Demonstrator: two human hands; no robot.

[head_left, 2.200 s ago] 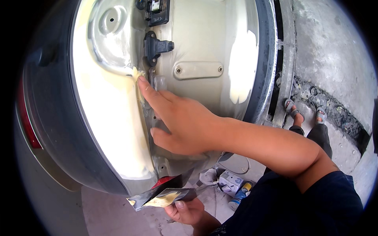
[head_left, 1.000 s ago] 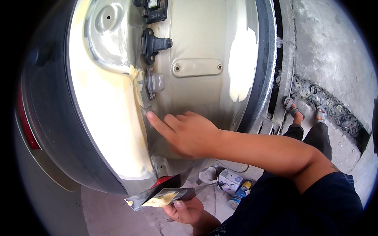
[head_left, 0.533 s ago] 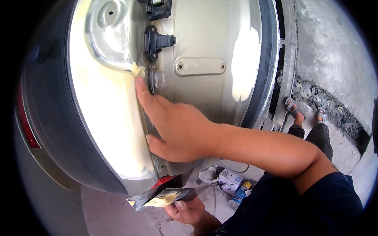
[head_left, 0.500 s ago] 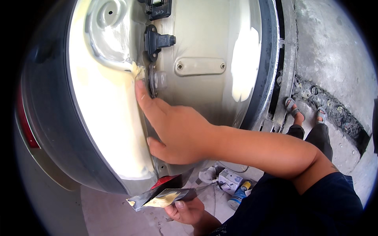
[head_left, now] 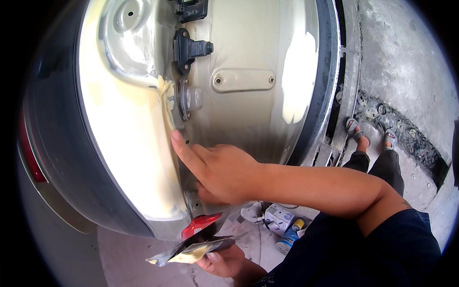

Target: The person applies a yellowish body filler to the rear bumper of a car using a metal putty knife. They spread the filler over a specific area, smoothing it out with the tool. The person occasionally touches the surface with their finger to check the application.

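My right hand (head_left: 224,170) has its index finger stretched out, the tip on the edge of a car body panel (head_left: 129,138). Its other fingers are loosely bent, and I see nothing held in it. Just above the fingertip, soft cream body filler (head_left: 167,93) runs in a rough strip along the panel edge. Lower in the view, my left hand (head_left: 224,260) grips a flat putty spreader (head_left: 217,245) with cream filler on its face. A second thin dark blade (head_left: 196,240) shows behind it; how the fingers hold that one is hidden.
Black fittings (head_left: 189,50) and a clear round lamp (head_left: 193,98) stick out beside the filler. A red tail lamp (head_left: 201,225) sits below the panel. On the floor stand a box (head_left: 278,219) and a blue can (head_left: 287,241). Sandalled feet (head_left: 358,133) show at right.
My right fingertip has slid down the panel edge, uncovering a longer strip of filler. My left hand and the spreader have dropped slightly, showing more of the red lamp.
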